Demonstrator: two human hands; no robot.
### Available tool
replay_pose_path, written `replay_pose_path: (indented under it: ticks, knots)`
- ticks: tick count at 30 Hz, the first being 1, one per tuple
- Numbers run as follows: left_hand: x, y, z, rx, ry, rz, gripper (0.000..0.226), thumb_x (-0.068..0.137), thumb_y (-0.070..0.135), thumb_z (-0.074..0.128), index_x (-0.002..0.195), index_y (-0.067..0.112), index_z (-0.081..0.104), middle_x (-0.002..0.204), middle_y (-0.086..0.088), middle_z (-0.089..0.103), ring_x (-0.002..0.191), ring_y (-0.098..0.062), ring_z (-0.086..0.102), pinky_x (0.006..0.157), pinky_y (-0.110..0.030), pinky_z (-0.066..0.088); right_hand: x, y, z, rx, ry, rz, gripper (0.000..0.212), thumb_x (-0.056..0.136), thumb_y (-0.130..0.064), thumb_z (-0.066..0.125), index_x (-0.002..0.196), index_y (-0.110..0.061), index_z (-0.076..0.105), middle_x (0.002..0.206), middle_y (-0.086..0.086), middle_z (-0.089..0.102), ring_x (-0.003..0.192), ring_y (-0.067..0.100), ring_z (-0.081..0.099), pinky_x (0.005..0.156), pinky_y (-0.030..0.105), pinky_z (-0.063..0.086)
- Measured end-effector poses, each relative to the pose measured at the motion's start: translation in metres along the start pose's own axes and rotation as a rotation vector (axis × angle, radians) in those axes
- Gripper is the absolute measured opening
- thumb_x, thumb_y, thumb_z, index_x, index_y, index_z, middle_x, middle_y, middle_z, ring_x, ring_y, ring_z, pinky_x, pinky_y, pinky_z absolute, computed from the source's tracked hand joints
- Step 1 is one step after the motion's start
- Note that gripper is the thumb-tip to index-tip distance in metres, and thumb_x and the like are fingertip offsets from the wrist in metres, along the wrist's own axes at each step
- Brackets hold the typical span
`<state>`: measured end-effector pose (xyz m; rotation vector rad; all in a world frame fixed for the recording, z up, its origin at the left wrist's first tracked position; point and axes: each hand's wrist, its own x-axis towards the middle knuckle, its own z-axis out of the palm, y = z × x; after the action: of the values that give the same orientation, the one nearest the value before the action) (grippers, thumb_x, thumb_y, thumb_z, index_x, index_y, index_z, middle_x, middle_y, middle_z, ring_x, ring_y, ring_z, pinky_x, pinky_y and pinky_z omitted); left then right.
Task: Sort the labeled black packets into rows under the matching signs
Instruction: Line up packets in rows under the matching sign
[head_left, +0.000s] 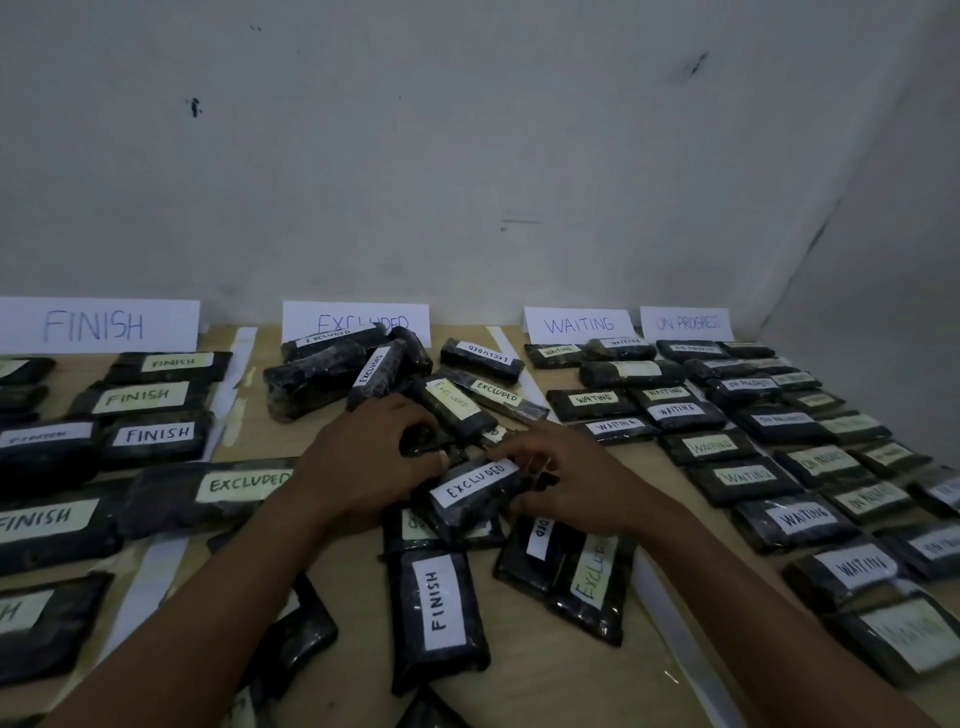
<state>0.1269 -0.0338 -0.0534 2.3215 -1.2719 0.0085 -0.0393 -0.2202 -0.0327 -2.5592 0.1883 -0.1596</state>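
Note:
Black packets with paper labels cover a wooden table under four white signs: FINISH (93, 326), EXCLUDED (358, 319), WAITING (578, 325) and ON PROGRESS (687, 323). In the middle pile, my left hand (369, 457) curls over a dark packet (423, 441) beside an EXCLUDED packet (472, 491). My right hand (563, 480) pinches that EXCLUDED packet's right end with curled fingers. A FINISH packet (439, 608) lies just below the pile, between my forearms. Other EXCLUDED packets (589, 582) lie under my right wrist.
Rows of FINISH packets (156, 434) fill the left side, with one EXCLUDED packet (218, 493) among them. WAITING packets (795, 519) and ON PROGRESS packets (823, 460) stand in rows at the right. White tape strips (234, 384) divide the columns. A wall rises behind.

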Motion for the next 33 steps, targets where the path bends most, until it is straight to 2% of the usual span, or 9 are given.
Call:
replay_pose_path:
  ticks: [4,6,10,12,14,17,21,25,33]
  knots:
    - [0.001,-0.003,-0.007,-0.175,0.042,-0.068,0.034,0.081,0.025,0.067,0.115,0.033,0.063,0.118,0.011,0.057,0.104,-0.01,0.054,0.085,-0.03,0.046,-0.012,0.014,0.006,0.104,0.127,-0.094,0.03,0.079,-0.013,0.074,0.103,-0.031,0.072,0.101,-0.007,0.059,0.092,0.005,0.057,0.079,0.023,0.048]
    - [0.001,-0.004,-0.009,-0.232,0.077,-0.097,0.035,0.08,0.017,0.07,0.113,0.029,0.065,0.116,0.007,0.059,0.102,-0.011,0.056,0.089,-0.031,0.048,-0.015,0.017,0.006,0.113,0.179,-0.111,0.024,0.081,-0.008,0.072,0.095,-0.027,0.074,0.095,-0.006,0.059,0.089,0.006,0.057,0.077,0.021,0.046]
    - [0.001,-0.002,-0.01,-0.177,0.037,-0.131,0.042,0.076,0.033,0.077,0.115,0.03,0.064,0.114,0.008,0.06,0.099,-0.009,0.056,0.082,-0.028,0.047,-0.011,0.018,0.005,0.188,0.237,-0.043,0.005,0.081,-0.018,0.068,0.081,-0.022,0.071,0.093,-0.004,0.063,0.089,0.011,0.06,0.081,0.036,0.049]
    - [0.001,-0.001,-0.012,-0.153,0.007,-0.15,0.049,0.072,0.04,0.079,0.117,0.03,0.063,0.112,0.01,0.059,0.098,-0.008,0.056,0.08,-0.026,0.046,-0.007,0.013,0.008,0.234,0.271,-0.048,0.013,0.077,-0.034,0.068,0.079,-0.022,0.068,0.09,-0.008,0.064,0.088,0.009,0.061,0.079,0.033,0.05]
    - [0.001,0.0,-0.013,-0.157,0.007,-0.161,0.049,0.071,0.037,0.081,0.115,0.028,0.063,0.112,0.009,0.061,0.098,-0.009,0.057,0.082,-0.028,0.048,-0.005,0.011,0.015,0.248,0.226,-0.064,0.022,0.076,-0.044,0.07,0.091,-0.028,0.069,0.096,-0.014,0.065,0.093,0.004,0.061,0.079,0.027,0.051]
    - [0.0,0.0,-0.011,-0.162,0.028,-0.163,0.042,0.077,0.033,0.077,0.116,0.026,0.063,0.113,0.009,0.061,0.099,-0.01,0.057,0.085,-0.029,0.048,-0.006,0.01,0.023,0.237,0.185,-0.07,0.03,0.081,-0.036,0.074,0.11,-0.033,0.068,0.109,-0.02,0.062,0.103,-0.005,0.056,0.086,0.018,0.047]
    - [0.0,-0.005,-0.016,-0.467,0.195,-0.26,0.02,0.095,0.032,0.055,0.113,0.028,0.065,0.109,0.009,0.064,0.096,-0.004,0.059,0.081,-0.023,0.046,-0.006,0.011,0.027,0.206,0.23,-0.095,0.03,0.081,-0.035,0.073,0.111,-0.03,0.069,0.111,-0.022,0.061,0.105,-0.007,0.054,0.086,0.014,0.044]
    - [0.0,-0.003,-0.025,-1.012,0.49,-0.45,0.023,0.102,0.019,0.043,0.098,0.02,0.065,0.102,-0.01,0.069,0.091,-0.02,0.067,0.078,-0.033,0.057,-0.007,0.01,0.029,0.164,0.24,-0.11,0.032,0.082,-0.039,0.072,0.112,-0.03,0.068,0.112,-0.02,0.062,0.105,-0.008,0.053,0.084,0.009,0.042]
    - [0.0,-0.008,-0.031,-1.272,0.644,-0.564,0.027,0.101,0.021,0.043,0.1,0.007,0.066,0.094,-0.014,0.07,0.082,-0.025,0.066,0.055,-0.029,0.054,-0.008,0.01,0.03,0.137,0.255,-0.094,0.031,0.081,-0.043,0.07,0.111,-0.04,0.065,0.113,-0.027,0.059,0.107,-0.012,0.05,0.084,0.006,0.038]
